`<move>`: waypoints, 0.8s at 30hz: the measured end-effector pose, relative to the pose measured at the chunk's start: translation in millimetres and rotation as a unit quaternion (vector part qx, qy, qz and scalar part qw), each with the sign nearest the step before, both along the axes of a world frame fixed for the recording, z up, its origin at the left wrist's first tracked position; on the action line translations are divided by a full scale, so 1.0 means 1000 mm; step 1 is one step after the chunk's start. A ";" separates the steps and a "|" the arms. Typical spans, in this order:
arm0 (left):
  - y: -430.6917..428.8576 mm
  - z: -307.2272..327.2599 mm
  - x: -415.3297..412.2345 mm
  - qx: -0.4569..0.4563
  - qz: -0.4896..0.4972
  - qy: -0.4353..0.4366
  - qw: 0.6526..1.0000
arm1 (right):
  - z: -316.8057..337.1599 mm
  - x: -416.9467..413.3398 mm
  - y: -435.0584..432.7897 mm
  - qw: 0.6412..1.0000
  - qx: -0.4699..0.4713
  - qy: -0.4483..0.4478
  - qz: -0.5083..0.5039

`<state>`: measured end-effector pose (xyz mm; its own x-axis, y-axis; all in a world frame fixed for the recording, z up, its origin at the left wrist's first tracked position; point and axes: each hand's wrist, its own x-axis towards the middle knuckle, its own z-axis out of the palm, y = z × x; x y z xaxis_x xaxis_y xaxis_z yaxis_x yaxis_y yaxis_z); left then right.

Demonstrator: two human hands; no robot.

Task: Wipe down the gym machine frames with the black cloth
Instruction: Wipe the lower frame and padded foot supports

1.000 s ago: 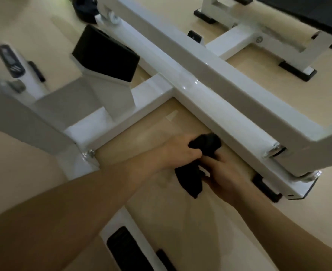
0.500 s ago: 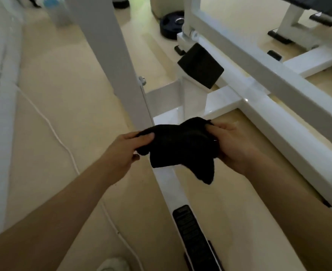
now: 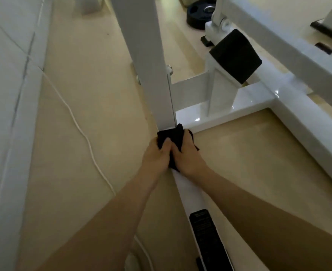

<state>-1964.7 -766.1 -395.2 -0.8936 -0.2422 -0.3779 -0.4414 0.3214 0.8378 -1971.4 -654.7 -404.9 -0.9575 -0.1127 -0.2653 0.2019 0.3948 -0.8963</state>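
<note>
The black cloth [image 3: 174, 136] is bunched on the white floor bar [image 3: 188, 188] of the gym machine, right at the foot of the white upright post [image 3: 147, 61]. My left hand [image 3: 157, 157] and my right hand [image 3: 186, 157] sit side by side, both gripping the cloth and pressing it down on the bar. Most of the cloth is hidden under my fingers. A white crossbar [image 3: 227, 112] runs off to the right from the post's base.
A black pad [image 3: 235, 55] sits on a white bracket right of the post. A black weight plate [image 3: 200, 12] lies on the floor at the top. A white cable [image 3: 77, 126] trails across the beige floor on the left, beside a pale wall. A black foot plate [image 3: 206, 231] is on the bar near me.
The cloth was held spread in the air between my hands; now both hands have come together and pressed it down on the floor bar at the post's base.
</note>
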 end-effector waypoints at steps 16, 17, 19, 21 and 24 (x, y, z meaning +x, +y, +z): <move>0.071 0.007 0.157 0.044 -0.003 -0.166 0.985 | -0.004 0.181 0.050 0.988 -0.005 -0.148 0.033; 0.069 0.006 0.154 0.068 -0.002 -0.172 0.983 | -0.004 0.171 0.049 0.990 -0.045 -0.131 0.028; 0.063 0.005 0.136 0.115 0.005 -0.205 0.972 | -0.009 0.142 0.047 0.986 -0.117 -0.114 0.023; 0.056 0.003 0.107 0.146 0.048 -0.212 0.965 | -0.013 0.106 0.042 0.970 -0.194 -0.149 0.000; 0.056 0.002 0.086 0.186 0.113 -0.155 0.964 | -0.011 0.081 0.037 0.952 -0.246 -0.181 -0.013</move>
<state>-1878.9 -709.7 -393.1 -0.6641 -0.2137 -0.7164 -0.7125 -0.1095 0.6931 -1890.6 -617.6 -416.0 -0.8180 -0.2862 -0.4990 0.5360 -0.0641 -0.8418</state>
